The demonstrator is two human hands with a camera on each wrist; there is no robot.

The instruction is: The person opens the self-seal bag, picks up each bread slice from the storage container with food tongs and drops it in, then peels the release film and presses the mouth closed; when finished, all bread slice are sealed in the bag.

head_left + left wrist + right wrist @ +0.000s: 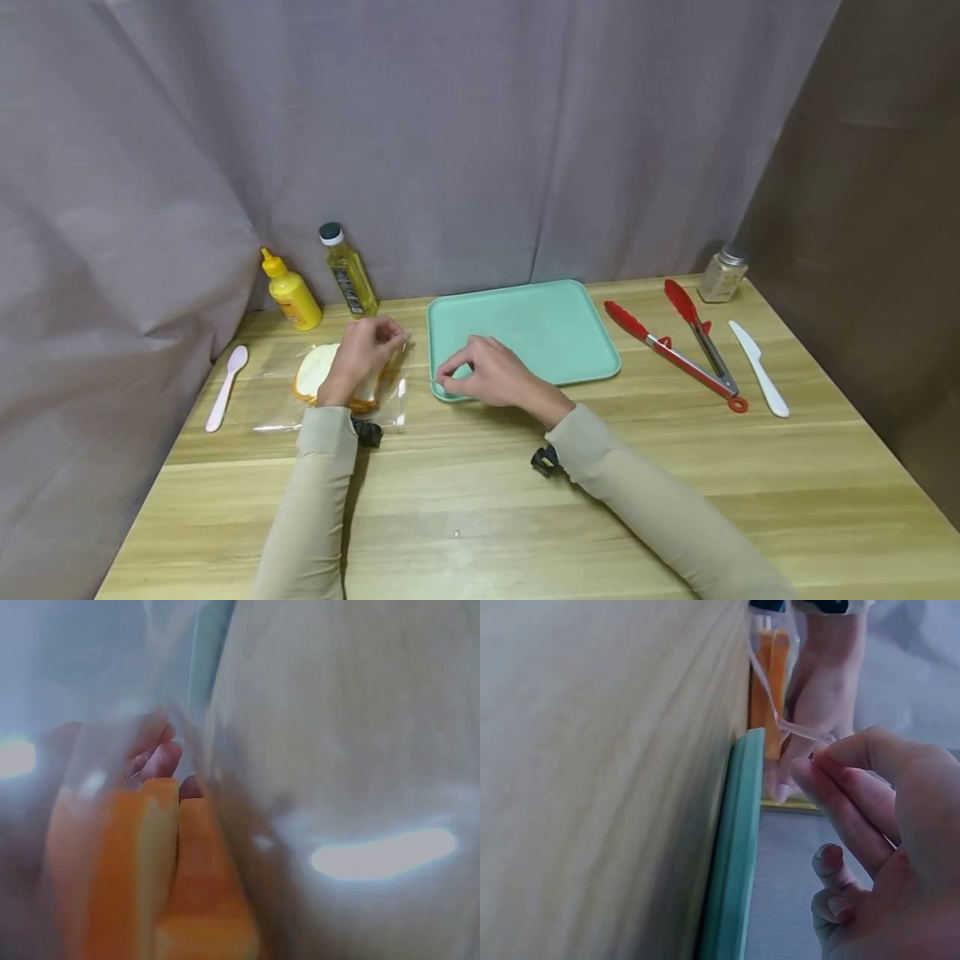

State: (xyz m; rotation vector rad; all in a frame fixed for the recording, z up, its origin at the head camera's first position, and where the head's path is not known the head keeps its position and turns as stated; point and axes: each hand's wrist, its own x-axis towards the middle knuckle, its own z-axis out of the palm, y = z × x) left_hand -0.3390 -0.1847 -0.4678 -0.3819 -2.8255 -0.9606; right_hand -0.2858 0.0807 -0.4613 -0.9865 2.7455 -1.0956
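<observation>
A clear plastic bag [273,400] lies on the wooden table left of a teal tray [555,325]. Inside it are bread slices [317,368] with orange crust. My left hand [392,339] sits on the bag's right end, fingers curled and gripping the plastic. In the left wrist view the fingers [161,759] show through the film beside the bread [127,870]. My right hand [450,377] rests at the tray's near-left corner. In the right wrist view its thumb and forefinger [821,757] pinch a clear strip of the bag next to the tray's edge [735,847].
A yellow mustard bottle [291,293] and an oil bottle [347,272] stand at the back left. A white spoon [227,385] lies left of the bag. Red tongs [678,346], a white knife [759,368] and a spice jar [723,273] are right of the tray.
</observation>
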